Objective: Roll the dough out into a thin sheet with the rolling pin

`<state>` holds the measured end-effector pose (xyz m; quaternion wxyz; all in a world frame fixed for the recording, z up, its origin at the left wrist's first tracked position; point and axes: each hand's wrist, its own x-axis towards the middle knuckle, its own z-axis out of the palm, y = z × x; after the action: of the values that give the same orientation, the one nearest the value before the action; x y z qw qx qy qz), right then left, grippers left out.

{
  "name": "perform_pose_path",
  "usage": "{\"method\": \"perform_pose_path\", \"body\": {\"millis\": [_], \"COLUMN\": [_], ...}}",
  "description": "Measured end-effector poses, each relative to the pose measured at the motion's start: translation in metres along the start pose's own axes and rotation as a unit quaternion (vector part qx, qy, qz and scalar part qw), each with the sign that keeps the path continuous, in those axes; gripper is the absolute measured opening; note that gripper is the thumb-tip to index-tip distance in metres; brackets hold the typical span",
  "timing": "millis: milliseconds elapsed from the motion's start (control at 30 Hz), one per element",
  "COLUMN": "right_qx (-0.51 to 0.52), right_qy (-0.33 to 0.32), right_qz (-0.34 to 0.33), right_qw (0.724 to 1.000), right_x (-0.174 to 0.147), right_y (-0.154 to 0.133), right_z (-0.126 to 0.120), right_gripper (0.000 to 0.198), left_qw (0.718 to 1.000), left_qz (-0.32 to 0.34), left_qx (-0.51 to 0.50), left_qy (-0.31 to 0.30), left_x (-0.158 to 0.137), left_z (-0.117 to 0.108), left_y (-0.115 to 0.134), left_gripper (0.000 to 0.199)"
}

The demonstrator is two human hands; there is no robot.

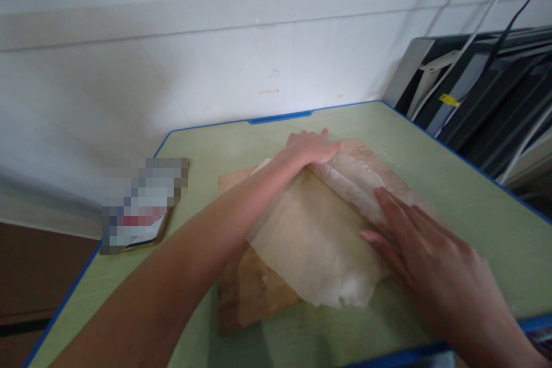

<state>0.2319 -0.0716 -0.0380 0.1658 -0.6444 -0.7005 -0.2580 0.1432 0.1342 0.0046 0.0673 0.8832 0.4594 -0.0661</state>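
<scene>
A wide, thin sheet of dough (319, 236) lies over a wooden board (241, 299), its ragged near edge hanging past the board. Across it runs a pale, floury rolling pin (345, 188); whether dough is wrapped round it, I cannot tell. My left hand (314, 146) rests on the far end of the pin, fingers spread. On the near end lies my right hand (425, 241), its fingers stretched out and the thumb apart over the dough. Both ends of the pin are hidden under my hands. My left forearm covers part of the board and the sheet's left side.
The light green table (198, 155) has a blue rim and meets a white wall (215, 75) at the back. A blurred-out flat object (146, 207) lies at the left edge. Dark panels (487, 86) and cables stand beyond the right edge.
</scene>
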Motion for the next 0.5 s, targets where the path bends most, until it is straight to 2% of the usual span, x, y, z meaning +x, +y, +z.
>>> {"method": "perform_pose_path", "body": {"millis": [133, 233, 500], "right_qx": [0.019, -0.005, -0.045], "right_qy": [-0.005, 0.002, -0.006], "right_qz": [0.007, 0.008, -0.036], "right_qw": [1.000, 1.000, 0.998], "right_x": [0.000, -0.001, -0.006], "right_y": [-0.002, -0.013, -0.043], "right_z": [0.000, -0.002, -0.014], "right_gripper": [0.061, 0.064, 0.062], "left_qw": [1.000, 1.000, 0.998], "left_qz": [0.006, 0.016, 0.053], "left_qx": [-0.005, -0.005, 0.002], "left_qy": [0.008, 0.019, 0.025], "left_x": [0.014, 0.016, -0.018], "left_z": [0.001, 0.001, 0.002], "left_y": [0.008, 0.010, -0.014], "left_gripper": [0.068, 0.066, 0.065]}}
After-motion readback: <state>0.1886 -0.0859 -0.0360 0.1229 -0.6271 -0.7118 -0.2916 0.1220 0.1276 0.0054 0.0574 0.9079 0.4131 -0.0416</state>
